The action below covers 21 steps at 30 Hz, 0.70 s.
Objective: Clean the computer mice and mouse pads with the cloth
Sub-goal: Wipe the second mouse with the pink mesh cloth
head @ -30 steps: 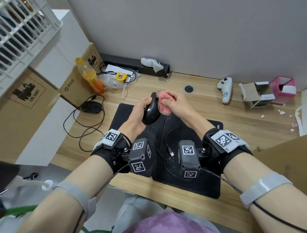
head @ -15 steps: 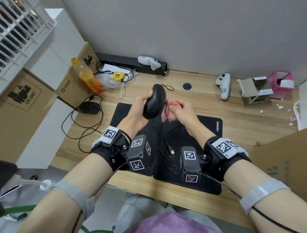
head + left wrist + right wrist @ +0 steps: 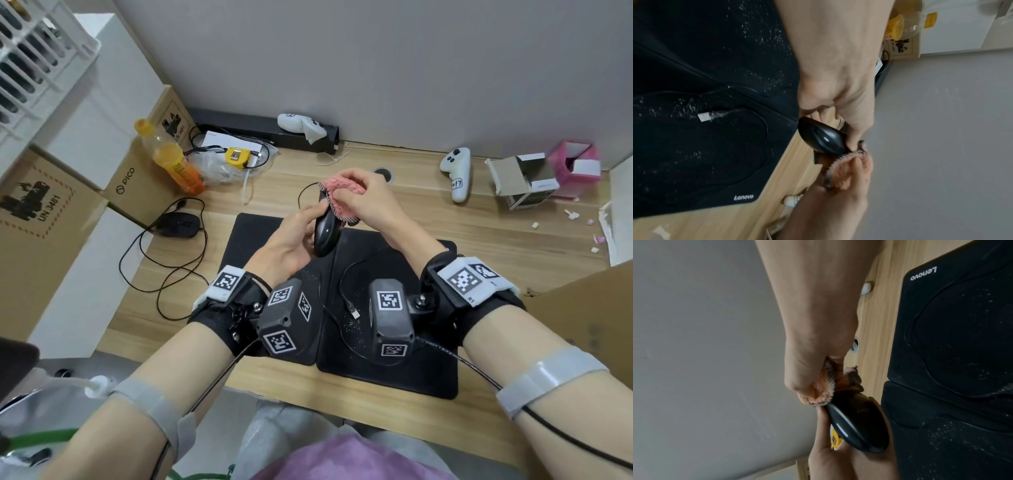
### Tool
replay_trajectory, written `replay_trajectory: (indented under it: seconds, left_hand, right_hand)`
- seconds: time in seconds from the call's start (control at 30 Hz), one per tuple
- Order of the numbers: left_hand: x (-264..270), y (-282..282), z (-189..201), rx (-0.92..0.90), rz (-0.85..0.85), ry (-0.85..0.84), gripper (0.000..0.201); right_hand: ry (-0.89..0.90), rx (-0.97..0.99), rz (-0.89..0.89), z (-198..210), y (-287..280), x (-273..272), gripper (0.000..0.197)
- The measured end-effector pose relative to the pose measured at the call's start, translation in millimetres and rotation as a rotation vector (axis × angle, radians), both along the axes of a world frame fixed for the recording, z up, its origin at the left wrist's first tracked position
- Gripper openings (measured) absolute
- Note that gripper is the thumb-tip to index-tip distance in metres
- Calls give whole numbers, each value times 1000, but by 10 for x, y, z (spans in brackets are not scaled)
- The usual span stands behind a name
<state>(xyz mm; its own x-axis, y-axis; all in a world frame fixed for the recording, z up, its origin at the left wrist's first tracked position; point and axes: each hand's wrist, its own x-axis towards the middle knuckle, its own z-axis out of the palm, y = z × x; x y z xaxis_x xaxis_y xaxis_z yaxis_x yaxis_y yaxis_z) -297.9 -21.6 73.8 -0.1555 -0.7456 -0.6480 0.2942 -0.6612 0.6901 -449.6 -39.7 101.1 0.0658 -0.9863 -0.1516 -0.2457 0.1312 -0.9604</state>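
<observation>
Mouse (image 3: 327, 233) up in the air above the two black mouse pads (image 3: 404, 370), glossy and black, gripped on edge by the left hand (image 3: 291, 243) with thumb and fingers wrapped round its sides. Right hand (image 3: 373, 202) has the pink cloth (image 3: 342, 197) bunched in curled fingers, pressed against the mouse's far end. White specks dot the pads, the mouse's USB cable (image 3: 352, 310) trails across them, and a second black mouse (image 3: 180, 224) sits on the wooden desk (image 3: 513, 240) left of the pads.

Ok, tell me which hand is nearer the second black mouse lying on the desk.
Left. The left hand holds the other mouse just right of the second black mouse; the right hand, gripping the pink cloth, is farther right.
</observation>
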Motion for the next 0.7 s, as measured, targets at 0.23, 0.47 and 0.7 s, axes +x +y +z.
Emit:
replay_trajectory:
  seconds: [0.23, 0.47, 0.7]
  left_hand:
    - [70, -279, -33, 56, 93, -17, 43]
    - [252, -440, -180, 117, 212, -128, 42]
    - [430, -503, -194, 86, 129, -152, 80]
  right_hand:
    - [-23, -5, 107, -62, 30, 107, 20]
    - [231, 121, 476, -162, 6, 322, 20]
    - [2, 259, 74, -56, -242, 269, 17]
